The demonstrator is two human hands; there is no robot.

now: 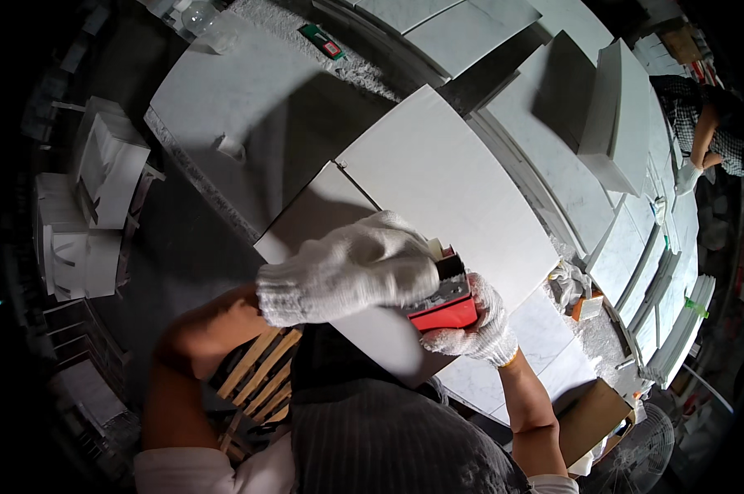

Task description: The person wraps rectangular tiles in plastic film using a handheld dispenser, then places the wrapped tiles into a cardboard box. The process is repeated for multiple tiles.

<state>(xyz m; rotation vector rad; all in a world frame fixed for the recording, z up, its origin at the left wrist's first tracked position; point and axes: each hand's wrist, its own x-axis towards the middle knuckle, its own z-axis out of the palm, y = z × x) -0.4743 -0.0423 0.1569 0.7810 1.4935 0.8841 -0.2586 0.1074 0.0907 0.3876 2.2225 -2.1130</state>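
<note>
My right hand (489, 325), in a white knitted glove, is closed around a small red box (450, 316) with grey material showing in its open top. My left hand (363, 265), gloved the same way, reaches across with curled fingers to the box's top. At its fingertips is a black, rounded piece (450, 267), with a cream and reddish bit beside it. The back of the glove hides most of the fingers, so the exact grip is unclear. Both hands are above a large white panel (446, 177), which butts against another pale panel (322, 206).
Stacked marble-patterned slabs (545, 156) stand at the right and back. A green and red tool (321, 41) lies far back. A wooden slatted piece (261, 370) is near my left arm, a fan (639, 445) at the lower right. Another person (705, 132) works at the far right.
</note>
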